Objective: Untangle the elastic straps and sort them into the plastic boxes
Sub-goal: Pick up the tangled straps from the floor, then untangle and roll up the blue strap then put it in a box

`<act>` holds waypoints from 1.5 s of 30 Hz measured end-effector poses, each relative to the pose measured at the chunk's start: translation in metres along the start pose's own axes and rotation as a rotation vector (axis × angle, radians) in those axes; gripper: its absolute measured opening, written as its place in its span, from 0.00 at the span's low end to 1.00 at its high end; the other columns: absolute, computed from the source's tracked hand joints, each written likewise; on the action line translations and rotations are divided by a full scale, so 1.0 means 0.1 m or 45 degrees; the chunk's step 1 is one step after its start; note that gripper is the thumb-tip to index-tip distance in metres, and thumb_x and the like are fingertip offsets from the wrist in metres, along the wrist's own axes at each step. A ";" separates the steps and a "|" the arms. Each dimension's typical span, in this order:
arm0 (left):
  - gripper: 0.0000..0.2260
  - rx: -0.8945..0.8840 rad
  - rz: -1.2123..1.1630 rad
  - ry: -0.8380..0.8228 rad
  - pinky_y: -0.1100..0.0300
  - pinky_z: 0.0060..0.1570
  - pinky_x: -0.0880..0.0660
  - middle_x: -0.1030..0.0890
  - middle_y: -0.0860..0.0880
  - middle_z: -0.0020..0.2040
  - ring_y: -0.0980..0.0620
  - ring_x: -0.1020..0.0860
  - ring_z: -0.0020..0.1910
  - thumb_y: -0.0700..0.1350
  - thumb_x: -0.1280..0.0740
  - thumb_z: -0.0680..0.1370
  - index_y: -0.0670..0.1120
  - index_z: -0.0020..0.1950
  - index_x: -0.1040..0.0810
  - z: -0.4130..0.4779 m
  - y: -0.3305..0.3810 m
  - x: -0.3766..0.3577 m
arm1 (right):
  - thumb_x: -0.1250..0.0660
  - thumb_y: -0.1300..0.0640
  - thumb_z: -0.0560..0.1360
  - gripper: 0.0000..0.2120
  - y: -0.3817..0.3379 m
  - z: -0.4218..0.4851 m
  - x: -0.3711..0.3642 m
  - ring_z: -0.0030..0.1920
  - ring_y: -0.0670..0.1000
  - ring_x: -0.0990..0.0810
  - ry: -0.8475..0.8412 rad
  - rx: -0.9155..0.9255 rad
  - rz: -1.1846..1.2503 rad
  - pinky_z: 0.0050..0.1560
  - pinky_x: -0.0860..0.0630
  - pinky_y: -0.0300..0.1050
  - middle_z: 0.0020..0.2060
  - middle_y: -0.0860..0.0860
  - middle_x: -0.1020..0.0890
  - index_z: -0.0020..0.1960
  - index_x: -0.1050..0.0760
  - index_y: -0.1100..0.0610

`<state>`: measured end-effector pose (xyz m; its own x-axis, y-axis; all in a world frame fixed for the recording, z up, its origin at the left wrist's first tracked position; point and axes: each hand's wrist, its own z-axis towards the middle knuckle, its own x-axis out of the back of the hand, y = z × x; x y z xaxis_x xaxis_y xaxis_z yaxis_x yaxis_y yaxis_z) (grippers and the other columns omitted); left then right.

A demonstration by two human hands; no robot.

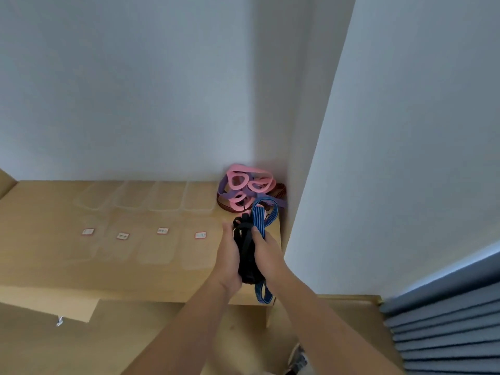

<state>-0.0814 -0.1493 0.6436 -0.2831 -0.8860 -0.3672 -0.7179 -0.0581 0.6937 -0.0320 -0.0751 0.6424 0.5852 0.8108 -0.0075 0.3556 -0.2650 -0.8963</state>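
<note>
We are untangling: our left hand [228, 255] and right hand [266, 253] both clasp the black straps [246, 246], a blue strap [263, 215] caught among them. Next, we judge, the blue must slide free.

A light wooden tabletop [54, 277] held four clear plastic boxes [146, 197], four labelled clear lids [121, 247] in front of them, and a tangled pile of pink and purple elastic straps [249, 188] in the far right corner.
</note>
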 end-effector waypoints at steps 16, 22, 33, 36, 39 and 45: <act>0.28 -0.215 1.107 0.185 0.44 0.70 0.29 0.26 0.45 0.72 0.43 0.27 0.71 0.55 0.35 0.81 0.50 0.79 0.39 1.48 0.36 0.13 | 0.36 0.43 0.78 0.20 0.15 1.50 0.20 0.58 0.57 0.23 0.142 -0.156 -0.531 0.63 0.25 0.57 0.57 0.54 0.21 0.65 0.27 0.54; 0.39 -0.145 1.657 0.229 0.42 0.67 0.28 0.32 0.38 0.74 0.35 0.31 0.70 0.60 0.38 0.80 0.55 0.83 0.57 1.57 0.43 0.12 | 0.33 0.44 0.76 0.22 0.25 1.46 0.23 0.51 0.57 0.20 0.239 -0.165 -0.559 0.56 0.21 0.56 0.52 0.55 0.19 0.65 0.26 0.55; 0.12 -0.468 2.232 -0.344 0.48 0.51 0.20 0.21 0.51 0.48 0.46 0.20 0.49 0.59 0.42 0.80 0.55 0.58 0.29 1.56 0.97 0.51 | 0.36 0.52 0.77 0.04 0.19 1.27 0.04 0.40 0.54 0.21 0.608 -0.101 -0.492 0.35 0.28 0.42 0.40 0.51 0.19 0.49 0.25 0.51; 0.20 -0.647 2.225 -0.435 0.49 0.51 0.21 0.21 0.48 0.55 0.46 0.21 0.53 0.56 0.40 0.81 0.51 0.71 0.29 1.57 1.00 0.64 | 0.38 0.47 0.80 0.07 0.27 1.18 -0.03 0.40 0.49 0.20 0.725 -0.109 -0.491 0.34 0.30 0.42 0.41 0.45 0.19 0.55 0.25 0.46; 0.25 -0.740 2.129 -0.471 0.51 0.59 0.24 0.25 0.46 0.66 0.45 0.24 0.63 0.54 0.37 0.81 0.49 0.78 0.33 1.54 0.97 0.80 | 0.38 0.39 0.79 0.12 0.31 1.08 -0.09 0.39 0.47 0.20 0.824 -0.111 -0.480 0.34 0.30 0.42 0.40 0.42 0.19 0.54 0.24 0.44; 0.26 -0.632 2.097 -0.638 0.52 0.58 0.24 0.22 0.46 0.66 0.47 0.22 0.61 0.52 0.37 0.82 0.51 0.79 0.35 1.50 0.98 1.05 | 0.39 0.44 0.77 0.15 0.34 0.93 -0.11 0.38 0.37 0.25 0.960 -0.161 -0.388 0.36 0.32 0.37 0.42 0.37 0.21 0.60 0.21 0.46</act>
<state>-0.2765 -0.1794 0.5799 -0.6522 0.0363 0.7572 0.6874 0.4493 0.5706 -0.0941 -0.0443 0.5703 0.7658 0.3007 0.5684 0.6313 -0.1829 -0.7537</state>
